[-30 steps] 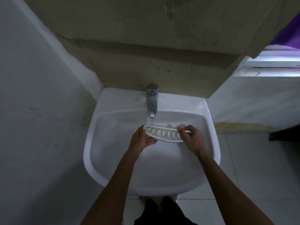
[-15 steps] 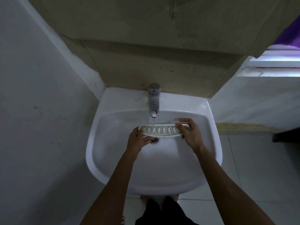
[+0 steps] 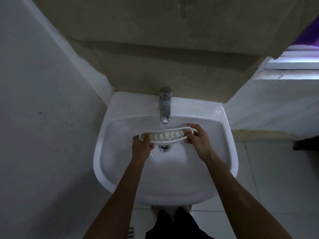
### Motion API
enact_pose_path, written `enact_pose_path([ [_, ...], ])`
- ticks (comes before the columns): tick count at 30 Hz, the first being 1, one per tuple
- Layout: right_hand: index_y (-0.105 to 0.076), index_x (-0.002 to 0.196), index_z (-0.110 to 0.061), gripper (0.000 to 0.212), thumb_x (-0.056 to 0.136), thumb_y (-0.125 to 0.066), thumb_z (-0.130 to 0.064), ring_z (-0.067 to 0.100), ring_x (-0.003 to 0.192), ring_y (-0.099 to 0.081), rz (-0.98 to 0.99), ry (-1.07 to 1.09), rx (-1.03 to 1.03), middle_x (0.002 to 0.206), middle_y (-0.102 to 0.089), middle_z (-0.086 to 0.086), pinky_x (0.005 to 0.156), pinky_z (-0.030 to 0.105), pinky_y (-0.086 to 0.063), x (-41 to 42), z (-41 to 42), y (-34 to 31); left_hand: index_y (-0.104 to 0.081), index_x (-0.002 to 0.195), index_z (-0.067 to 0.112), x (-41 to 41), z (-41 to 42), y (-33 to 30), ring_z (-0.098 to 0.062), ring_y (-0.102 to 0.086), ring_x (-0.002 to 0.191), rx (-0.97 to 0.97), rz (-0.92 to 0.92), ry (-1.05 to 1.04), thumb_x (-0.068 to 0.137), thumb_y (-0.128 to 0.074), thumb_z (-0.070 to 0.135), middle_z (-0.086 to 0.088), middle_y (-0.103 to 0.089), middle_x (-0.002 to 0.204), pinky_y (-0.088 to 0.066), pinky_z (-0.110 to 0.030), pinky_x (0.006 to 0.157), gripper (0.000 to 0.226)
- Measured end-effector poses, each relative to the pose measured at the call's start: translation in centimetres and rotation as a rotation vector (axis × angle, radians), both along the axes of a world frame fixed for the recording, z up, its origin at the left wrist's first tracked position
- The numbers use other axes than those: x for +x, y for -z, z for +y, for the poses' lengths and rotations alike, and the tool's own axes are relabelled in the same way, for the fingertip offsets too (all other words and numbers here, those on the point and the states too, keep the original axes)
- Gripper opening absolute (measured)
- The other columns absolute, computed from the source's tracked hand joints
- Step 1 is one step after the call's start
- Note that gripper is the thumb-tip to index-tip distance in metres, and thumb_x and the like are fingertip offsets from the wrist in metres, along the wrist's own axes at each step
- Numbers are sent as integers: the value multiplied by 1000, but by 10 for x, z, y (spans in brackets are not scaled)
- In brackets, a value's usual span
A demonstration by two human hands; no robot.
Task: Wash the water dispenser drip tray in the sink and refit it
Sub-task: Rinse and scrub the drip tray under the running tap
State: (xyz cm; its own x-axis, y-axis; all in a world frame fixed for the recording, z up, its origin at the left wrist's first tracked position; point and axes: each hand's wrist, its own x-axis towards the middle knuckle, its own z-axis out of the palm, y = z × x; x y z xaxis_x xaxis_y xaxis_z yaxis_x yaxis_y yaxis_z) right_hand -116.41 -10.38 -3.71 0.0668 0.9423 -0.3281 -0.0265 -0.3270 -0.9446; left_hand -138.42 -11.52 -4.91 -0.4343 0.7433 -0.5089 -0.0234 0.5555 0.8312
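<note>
The white curved drip tray [image 3: 164, 136], with a row of slots, is held flat over the basin of the white sink [image 3: 120, 178]. My left hand [image 3: 141, 147] grips its left end and my right hand [image 3: 198, 138] grips its right end. Water runs from the chrome tap [image 3: 165, 104] onto the middle of the tray. The drain [image 3: 164, 147] shows just below the tray's near edge.
A grey wall stands close on the left and a rough concrete wall rises behind the sink. A window ledge [image 3: 293, 73] lies at the upper right. Tiled floor shows to the right, with a dark object [image 3: 306, 143] at the right edge.
The tray has swung from tilted down on the right to nearly level and moved slightly left and up under the stream. Both hands kept their grip on its ends.
</note>
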Motion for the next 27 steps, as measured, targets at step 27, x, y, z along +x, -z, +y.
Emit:
enact_pose_path([
  [27, -68, 120, -15, 25, 97, -61, -14, 17, 88, -63, 176, -83, -67, 99, -70, 4, 75, 30, -57, -8, -2, 8, -68, 79, 26, -13, -16, -25, -18, -69, 74, 159, 1220, 619, 80, -41, 73, 5, -72, 76, -36, -37, 79, 54],
])
